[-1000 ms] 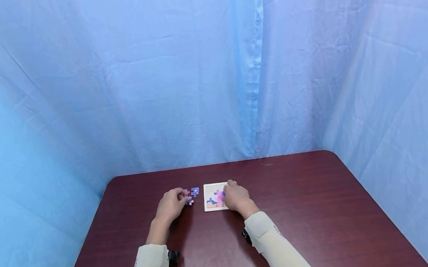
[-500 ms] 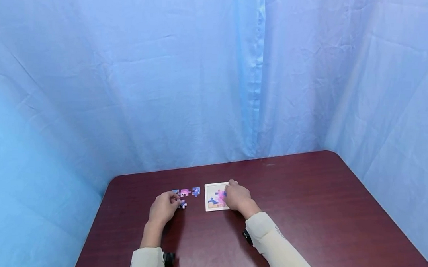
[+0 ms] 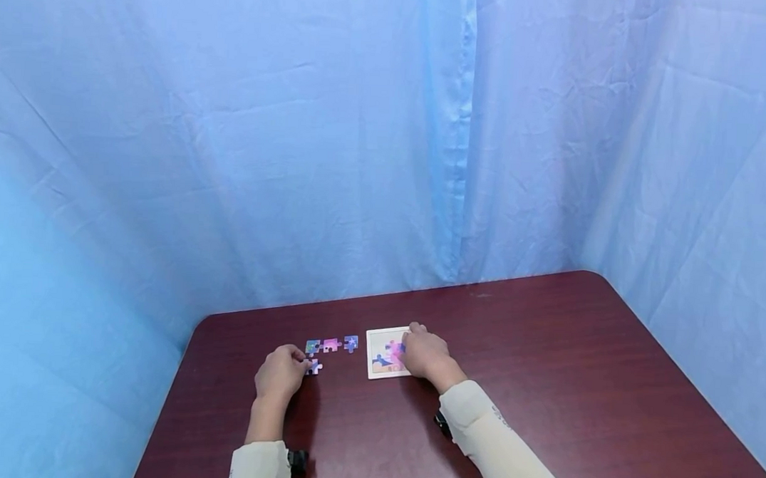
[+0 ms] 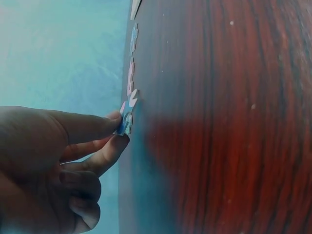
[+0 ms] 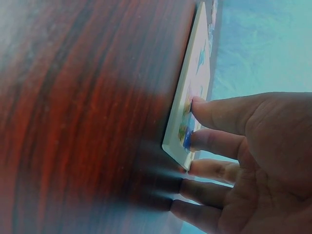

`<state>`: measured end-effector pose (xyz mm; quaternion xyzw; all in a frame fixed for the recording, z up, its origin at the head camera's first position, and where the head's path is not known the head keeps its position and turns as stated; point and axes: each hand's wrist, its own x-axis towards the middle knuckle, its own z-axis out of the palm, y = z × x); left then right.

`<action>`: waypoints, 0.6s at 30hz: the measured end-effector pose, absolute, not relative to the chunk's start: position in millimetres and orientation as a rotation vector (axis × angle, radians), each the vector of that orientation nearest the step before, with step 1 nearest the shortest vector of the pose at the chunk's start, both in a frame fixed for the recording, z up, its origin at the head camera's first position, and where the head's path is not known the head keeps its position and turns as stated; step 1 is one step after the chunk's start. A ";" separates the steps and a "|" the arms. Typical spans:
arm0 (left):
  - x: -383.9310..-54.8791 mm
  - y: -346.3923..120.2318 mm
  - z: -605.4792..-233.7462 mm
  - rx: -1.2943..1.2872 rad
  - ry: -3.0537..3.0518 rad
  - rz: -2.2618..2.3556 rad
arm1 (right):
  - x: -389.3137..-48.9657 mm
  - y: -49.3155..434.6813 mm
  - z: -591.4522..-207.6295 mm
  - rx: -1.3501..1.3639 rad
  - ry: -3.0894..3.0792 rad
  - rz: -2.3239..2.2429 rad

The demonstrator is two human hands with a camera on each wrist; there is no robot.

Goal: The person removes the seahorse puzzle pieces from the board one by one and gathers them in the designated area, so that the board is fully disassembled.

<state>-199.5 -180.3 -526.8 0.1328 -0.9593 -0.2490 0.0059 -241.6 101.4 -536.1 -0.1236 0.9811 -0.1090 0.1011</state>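
Observation:
My left hand (image 3: 279,371) pinches a jigsaw piece (image 3: 315,366) with blue and pink colouring between thumb and fingertips. In the left wrist view this piece (image 4: 127,113) is tilted, close over the table. Over on the right, my right hand (image 3: 426,351) lies across the right side of a square white puzzle tray (image 3: 369,356), hiding part of it. Pink and blue pieces (image 3: 392,352) sit inside the tray. In the right wrist view the thumb and index finger touch pieces in the tray (image 5: 174,141). The other fingers are extended at its edge and on the table.
Three loose jigsaw pieces lie in a row left of the tray: a blue-green one (image 3: 312,347), a pink one (image 3: 330,345) and a blue one with a star (image 3: 351,342). The dark red table (image 3: 544,360) ends at blue curtains (image 3: 329,158) behind.
My left hand has moved left with the pinched piece, away from the tray. The blue-green and pink loose pieces have come into full view. My right hand stays on the tray.

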 end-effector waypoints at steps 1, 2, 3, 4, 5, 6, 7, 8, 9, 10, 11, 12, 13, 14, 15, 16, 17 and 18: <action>-199.6 -180.0 -527.2 0.418 -3.002 -0.780 | -241.6 101.7 -536.1 -0.364 2.900 -0.322; -199.9 -179.9 -527.8 0.418 -3.002 -0.782 | -241.5 101.9 -536.1 -0.363 2.901 -0.323; -200.3 -179.7 -528.6 0.424 -3.004 -0.784 | -241.4 102.2 -536.0 -0.362 2.901 -0.324; -200.8 -179.7 -529.4 0.424 -3.008 -0.784 | -241.5 102.2 -536.0 -0.361 2.901 -0.325; -201.1 -179.6 -529.9 0.430 -3.012 -0.785 | -241.5 102.2 -535.9 -0.360 2.900 -0.325; -201.5 -179.6 -530.6 0.430 -3.013 -0.786 | -241.6 102.1 -535.8 -0.360 2.897 -0.324; -201.9 -179.7 -531.3 0.433 -3.014 -0.786 | -241.6 101.9 -535.7 -0.360 2.895 -0.323; -202.5 -180.0 -531.9 0.437 -3.013 -0.786 | -241.5 101.8 -535.5 -0.361 2.895 -0.322; -203.0 -180.0 -532.1 0.438 -3.010 -0.781 | -241.4 101.6 -535.3 -0.363 2.897 -0.320; -203.4 -180.2 -532.1 0.438 -3.008 -0.780 | -241.4 101.5 -535.0 -0.361 2.899 -0.320; -203.9 -180.3 -532.2 0.437 -3.006 -0.779 | -241.3 101.3 -534.5 -0.358 2.901 -0.323; -204.3 -180.5 -532.1 0.431 -3.005 -0.778 | -241.2 101.1 -534.0 -0.354 2.903 -0.327; -204.6 -180.7 -532.1 0.431 -3.007 -0.779 | -241.0 101.0 -533.4 -0.348 2.905 -0.332; -204.8 -180.9 -532.1 0.429 -3.009 -0.778 | -240.8 100.8 -532.9 -0.343 2.907 -0.337; -204.8 -181.0 -532.0 0.428 -3.010 -0.778 | -240.8 100.6 -532.4 -0.339 2.908 -0.340; -204.8 -181.1 -532.1 0.429 -3.012 -0.781 | -240.7 100.5 -532.0 -0.333 2.908 -0.344; -205.0 -181.2 -532.2 0.426 -3.013 -0.781 | -240.5 100.3 -531.7 -0.331 2.906 -0.344; -205.1 -181.4 -532.4 0.425 -3.013 -0.782 | -240.4 100.1 -531.5 -0.330 2.904 -0.344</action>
